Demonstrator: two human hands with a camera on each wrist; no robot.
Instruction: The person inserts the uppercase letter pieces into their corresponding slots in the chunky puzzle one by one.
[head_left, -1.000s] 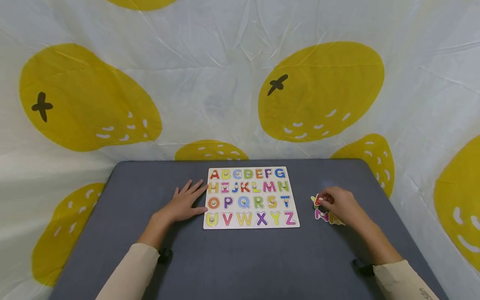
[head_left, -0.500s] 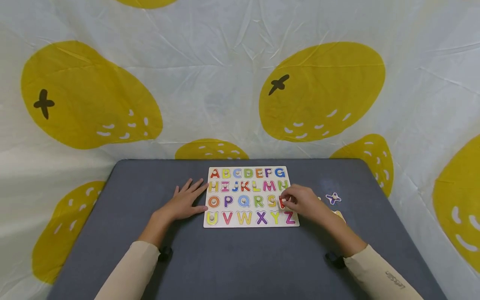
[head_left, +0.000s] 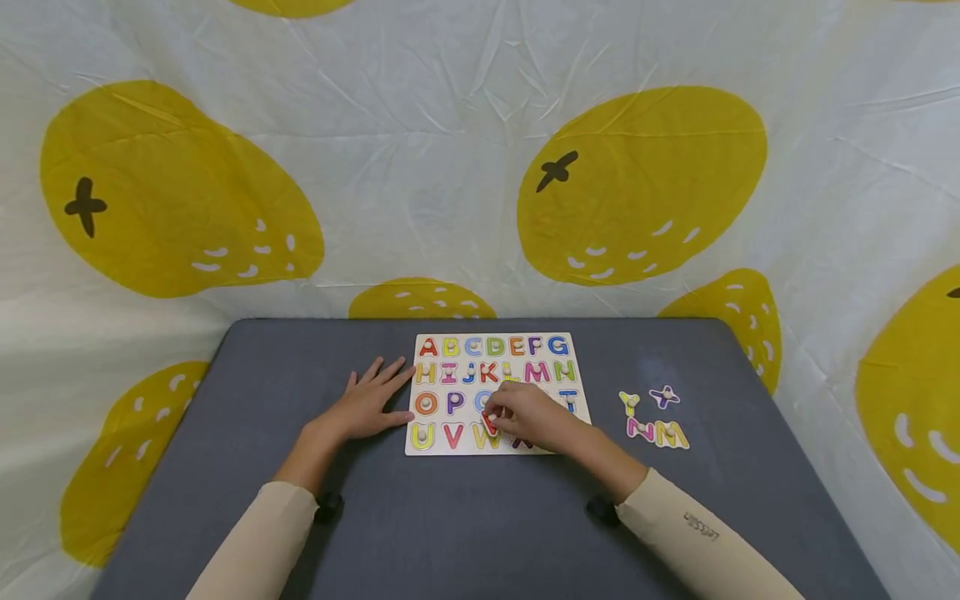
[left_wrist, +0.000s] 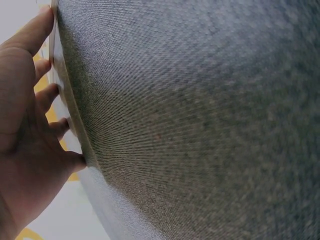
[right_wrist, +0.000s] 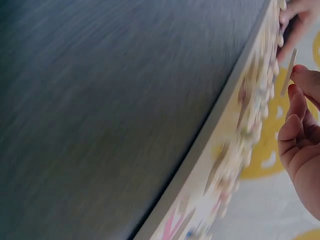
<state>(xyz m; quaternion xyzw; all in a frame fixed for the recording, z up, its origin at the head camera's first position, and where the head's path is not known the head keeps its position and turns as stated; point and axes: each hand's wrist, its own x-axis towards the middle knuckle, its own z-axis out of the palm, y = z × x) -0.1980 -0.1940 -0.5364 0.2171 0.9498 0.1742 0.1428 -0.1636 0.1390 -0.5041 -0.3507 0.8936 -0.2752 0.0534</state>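
A wooden alphabet puzzle board [head_left: 467,450] lies on the grey table. My right hand [head_left: 534,415] pinches a red letter piece [head_left: 489,424] between thumb and fingertips, over the W spot in the lower row. In the right wrist view this piece [right_wrist: 289,73] appears edge-on, raised above the knobbed letters. My left hand [head_left: 363,412] rests with fingers spread against the board's left edge. In the left wrist view its fingertips [left_wrist: 46,17] meet that thin edge. Right of the V spot [head_left: 453,436], my right hand hides part of the lower rows.
Several loose letters lie on the table right of the board: a yellow-green Y [head_left: 629,403], a purple X [head_left: 664,397], a pink Z [head_left: 640,429] and a yellow W [head_left: 671,434]. A white cloth with yellow fruit shapes [head_left: 643,183] hangs behind the table.
My right hand has picked the red letter piece from the loose letters and carried it left across the board, uncovering the remaining letters. My left hand has stayed in place.
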